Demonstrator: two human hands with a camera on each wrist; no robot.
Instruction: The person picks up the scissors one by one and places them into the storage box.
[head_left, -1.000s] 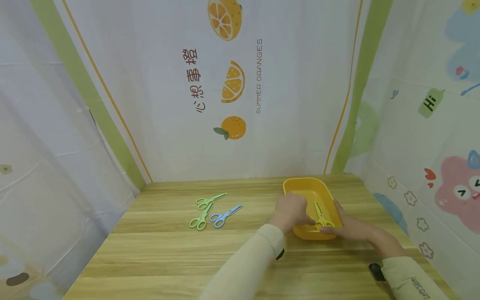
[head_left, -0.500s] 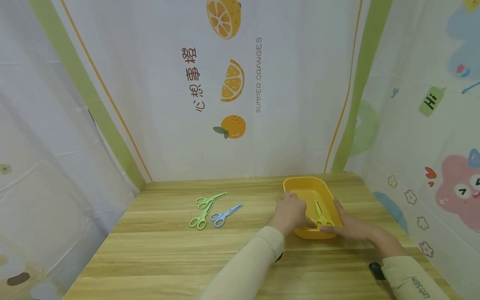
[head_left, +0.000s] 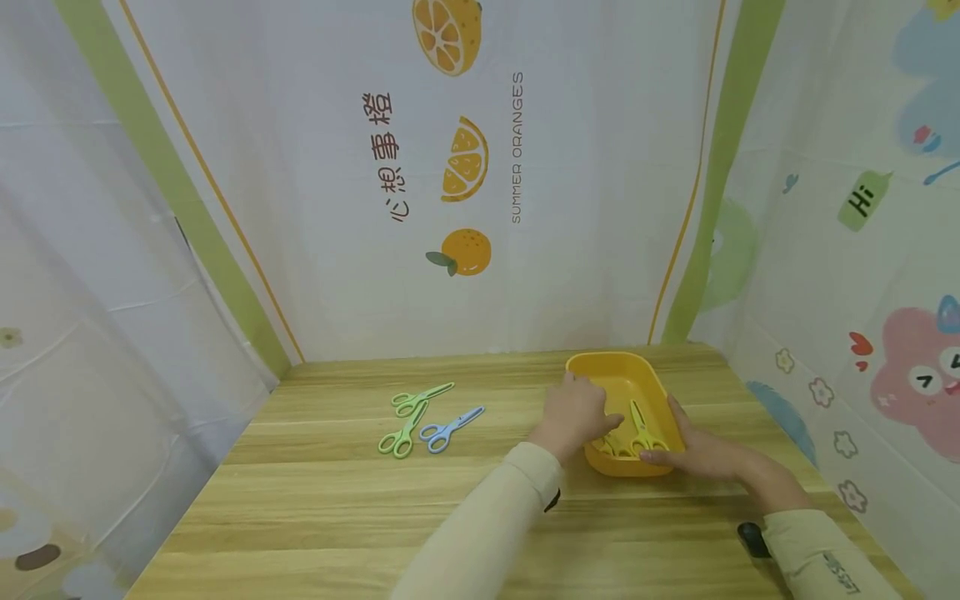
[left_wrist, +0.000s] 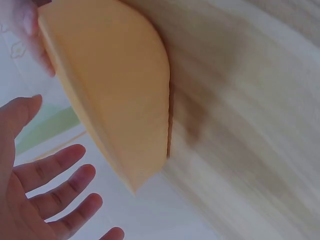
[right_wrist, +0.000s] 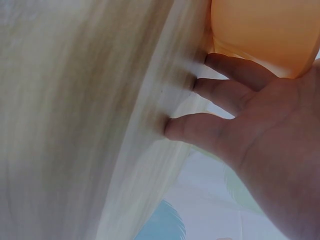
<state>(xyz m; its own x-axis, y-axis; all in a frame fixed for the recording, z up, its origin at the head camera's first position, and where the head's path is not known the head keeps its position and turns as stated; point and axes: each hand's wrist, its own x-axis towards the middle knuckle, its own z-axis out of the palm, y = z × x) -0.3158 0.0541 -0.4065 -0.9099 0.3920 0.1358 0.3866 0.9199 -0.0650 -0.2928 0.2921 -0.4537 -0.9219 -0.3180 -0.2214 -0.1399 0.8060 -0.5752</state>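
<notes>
White fabric sheets printed with oranges, lettering and cartoon figures are hung behind and to both sides of a wood-grain table, by which the lower half of the frame is mostly taken up. Right of centre on this table, a yellow-orange rounded rectangular tray is set, its front right corner held by the right hand — the thumb is laid over the rim, the fingers are stretched along the outer side, and in the right wrist view their tips are seen at the tabletop. Over the tray's left side the left hand is held with its fingers spread wide; in the left wrist view a gap is seen between them and the tray wall. Inside the tray, a yellow pair of scissors is laid near the right hand's thumb, blades pointed away, and beside it a second yellow pair is partly hidden. Left of centre, three pairs are grouped on the table: a light green pair at the back, another light green pair just in front — and a blue pair to their right. Both forearms are covered by cream sleeves.
</notes>
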